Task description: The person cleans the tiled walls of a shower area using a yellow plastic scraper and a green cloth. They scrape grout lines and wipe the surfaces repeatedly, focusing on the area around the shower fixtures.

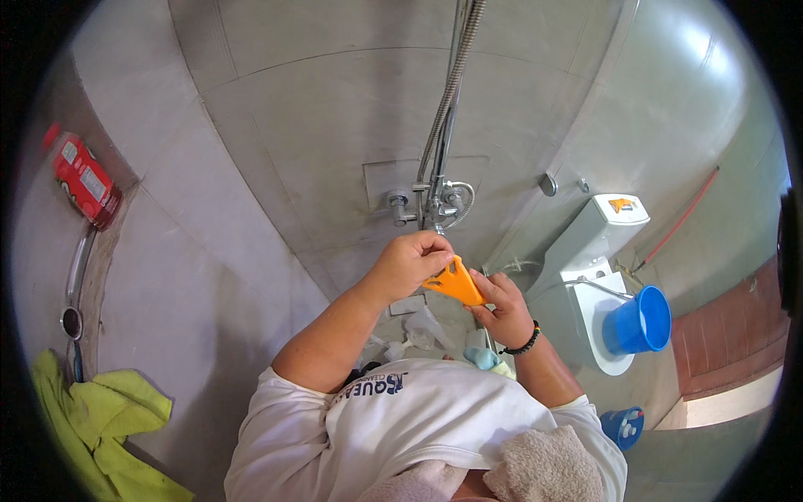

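Before my chest, both hands hold an orange triangular plastic tool [458, 283] with cut-out slots, which looks like a scraper. My left hand [411, 266] pinches its upper left end between thumb and fingers. My right hand [505, 308] grips its lower right edge, thumb and fingers closed round it; a dark beaded bracelet sits on that wrist. Beyond my hands, a chrome shower mixer [435, 201] is fixed to the tiled wall, with a metal hose [456, 79] running up from it.
To the right stands a white toilet [595, 322] with a blue bucket [637, 322] on it and an orange item [621, 204] on its tank. A smaller blue container [623, 428] is lower right. At left are a red bottle [88, 184], a grab bar [80, 268] and a lime-green towel [113, 418].
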### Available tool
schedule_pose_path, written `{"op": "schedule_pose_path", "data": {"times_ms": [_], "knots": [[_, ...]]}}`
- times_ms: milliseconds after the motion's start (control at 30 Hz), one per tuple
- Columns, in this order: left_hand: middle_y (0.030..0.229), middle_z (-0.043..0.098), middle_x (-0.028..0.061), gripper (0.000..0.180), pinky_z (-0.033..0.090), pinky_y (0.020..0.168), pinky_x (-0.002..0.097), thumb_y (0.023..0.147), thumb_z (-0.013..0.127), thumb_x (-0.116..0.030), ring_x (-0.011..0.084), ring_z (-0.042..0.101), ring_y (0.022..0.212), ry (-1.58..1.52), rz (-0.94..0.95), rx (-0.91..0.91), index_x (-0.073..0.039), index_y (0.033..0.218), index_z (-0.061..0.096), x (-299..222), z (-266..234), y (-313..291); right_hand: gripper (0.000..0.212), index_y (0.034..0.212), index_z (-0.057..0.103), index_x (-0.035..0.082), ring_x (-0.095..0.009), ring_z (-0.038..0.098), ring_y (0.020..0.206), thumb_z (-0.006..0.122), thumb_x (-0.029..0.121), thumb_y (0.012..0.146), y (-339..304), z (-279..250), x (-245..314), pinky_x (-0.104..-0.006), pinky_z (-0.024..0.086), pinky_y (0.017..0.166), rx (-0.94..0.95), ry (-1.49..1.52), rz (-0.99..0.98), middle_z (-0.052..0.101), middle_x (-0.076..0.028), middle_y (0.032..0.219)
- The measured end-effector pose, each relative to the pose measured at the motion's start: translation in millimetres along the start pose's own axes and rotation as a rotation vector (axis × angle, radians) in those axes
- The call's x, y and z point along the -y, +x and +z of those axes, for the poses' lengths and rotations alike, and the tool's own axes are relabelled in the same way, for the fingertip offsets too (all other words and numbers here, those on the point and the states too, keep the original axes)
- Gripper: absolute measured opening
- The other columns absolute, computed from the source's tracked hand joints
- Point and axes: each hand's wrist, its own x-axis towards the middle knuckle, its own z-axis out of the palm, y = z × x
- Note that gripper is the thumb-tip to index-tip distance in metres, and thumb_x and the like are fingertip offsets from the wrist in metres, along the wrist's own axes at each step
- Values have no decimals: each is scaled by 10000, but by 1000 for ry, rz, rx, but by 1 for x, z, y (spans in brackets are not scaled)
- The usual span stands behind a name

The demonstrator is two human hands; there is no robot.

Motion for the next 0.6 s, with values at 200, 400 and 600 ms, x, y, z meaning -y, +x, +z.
{"op": "schedule_pose_path", "data": {"times_ms": [200,400,600], "knots": [[819,573,27,86,430,684,208,806,539,-58,77,527,749,13,-2,22,1,866,558,5,-6,-2,547,1147,507,82,-236,447,649,688,80,632,0,1,5,-313,386,595,22,37,22,458,-87,707],[801,566,14,79,427,676,203,804,539,-52,65,518,736,-32,20,-22,-1,862,556,8,-8,-5,541,1144,508,69,-237,442,645,684,66,632,3,4,6,-314,382,595,13,52,22,458,-87,697],[779,554,1,72,421,653,198,798,537,-52,58,510,713,-19,-37,-46,-5,850,553,17,-16,-6,543,1143,509,73,-239,437,640,680,53,628,9,8,8,-317,376,598,-4,28,25,451,-85,685]]}}
